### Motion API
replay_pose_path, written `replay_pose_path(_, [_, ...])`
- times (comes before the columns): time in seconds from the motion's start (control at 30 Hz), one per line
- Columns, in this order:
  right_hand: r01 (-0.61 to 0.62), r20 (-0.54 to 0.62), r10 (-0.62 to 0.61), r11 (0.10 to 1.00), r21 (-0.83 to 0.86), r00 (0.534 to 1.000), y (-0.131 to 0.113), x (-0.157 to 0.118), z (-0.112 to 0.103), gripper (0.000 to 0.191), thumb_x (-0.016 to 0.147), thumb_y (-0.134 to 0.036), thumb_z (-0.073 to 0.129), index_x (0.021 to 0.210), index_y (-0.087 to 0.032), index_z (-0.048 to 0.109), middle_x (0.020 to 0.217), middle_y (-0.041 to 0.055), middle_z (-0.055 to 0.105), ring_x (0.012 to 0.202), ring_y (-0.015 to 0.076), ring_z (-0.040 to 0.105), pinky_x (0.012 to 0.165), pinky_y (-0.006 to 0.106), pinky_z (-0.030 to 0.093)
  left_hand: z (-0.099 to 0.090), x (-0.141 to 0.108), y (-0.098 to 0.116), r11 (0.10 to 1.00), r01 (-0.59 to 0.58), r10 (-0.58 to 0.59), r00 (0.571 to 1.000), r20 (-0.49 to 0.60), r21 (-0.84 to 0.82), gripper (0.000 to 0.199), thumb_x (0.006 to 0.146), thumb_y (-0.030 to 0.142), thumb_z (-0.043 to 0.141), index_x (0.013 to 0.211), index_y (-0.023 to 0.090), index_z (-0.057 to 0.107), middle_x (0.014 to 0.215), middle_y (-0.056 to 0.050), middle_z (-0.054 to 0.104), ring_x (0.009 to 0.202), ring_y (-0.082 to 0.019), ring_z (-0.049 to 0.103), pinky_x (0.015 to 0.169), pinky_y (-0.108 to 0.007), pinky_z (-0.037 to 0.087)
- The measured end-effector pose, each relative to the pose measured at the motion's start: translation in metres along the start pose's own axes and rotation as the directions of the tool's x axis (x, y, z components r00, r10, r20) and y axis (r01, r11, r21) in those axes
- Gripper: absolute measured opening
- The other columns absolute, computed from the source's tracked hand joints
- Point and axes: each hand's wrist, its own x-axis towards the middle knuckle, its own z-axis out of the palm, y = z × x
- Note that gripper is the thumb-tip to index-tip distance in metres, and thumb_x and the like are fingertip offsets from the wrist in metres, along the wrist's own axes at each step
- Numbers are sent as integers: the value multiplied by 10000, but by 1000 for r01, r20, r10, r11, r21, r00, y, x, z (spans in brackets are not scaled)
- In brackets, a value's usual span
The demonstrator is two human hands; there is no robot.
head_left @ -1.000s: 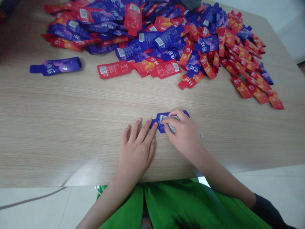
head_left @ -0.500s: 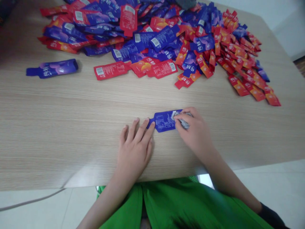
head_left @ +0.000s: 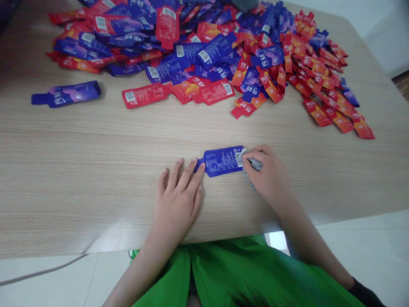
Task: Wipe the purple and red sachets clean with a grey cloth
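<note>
You are pressing your left hand (head_left: 177,200) flat on the table (head_left: 96,170), fingers (head_left: 188,172) spread, the tips touching the narrow neck of a blue sachet (head_left: 220,161). The sachet is lying printed-back up near the table's front edge, showing small white text and a barcode at its right end. Your right hand (head_left: 266,175) is pinching that right end, fingers curled around what is looking like crumpled silvery material, though it is too hidden to tell. Farther back, a big pile of red and blue sachets (head_left: 223,47) is spreading across the table, and a lone blue sachet (head_left: 65,94) is lying apart at the left.
</note>
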Motion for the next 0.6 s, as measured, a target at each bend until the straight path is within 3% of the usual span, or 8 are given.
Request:
replay_pose_path(0.2, [4,-47,-4,1000,-12,999,3,1,-12,109,853,-225,612,831,-225,719,964,63,654,824,217,645,730,385,514,-2,2,2,1000,5,-5,1000,23,7,498,995,255,410,1490,249,468,1548,-38,480,1440,-349,391,1132,-583,297])
replay_pose_path(0.37, [136,-135,-130,990,41,982,-27,-1,-13,106,869,-209,604,874,-214,710,1000,69,637,876,205,648,751,361,516,-2,0,1,1000,-4,4,1000,11,15,499,994,254,415,1490,243,467,1550,-40,477,1441,-351,389,1131,-581,300])
replay_pose_path(0.5, [285,-18,-285,957,47,958,-53,-2,3,146,902,-190,568,891,-210,712,1045,73,655,908,189,650,726,320,498,-2,0,0,1000,-6,6,1000,2,13,502,992,252,425,1493,247,462,1547,-42,479,1441,-352,393,1130,-584,305])
replay_pose_path(0.6, [317,105,-315,948,-6,943,-63,-5,13,155,901,-182,568,864,-216,715,1065,58,665,893,180,648,663,300,463,-1,0,1,1000,-5,4,1000,4,6,498,992,249,431,1489,254,469,1546,-41,478,1442,-350,396,1133,-582,308])
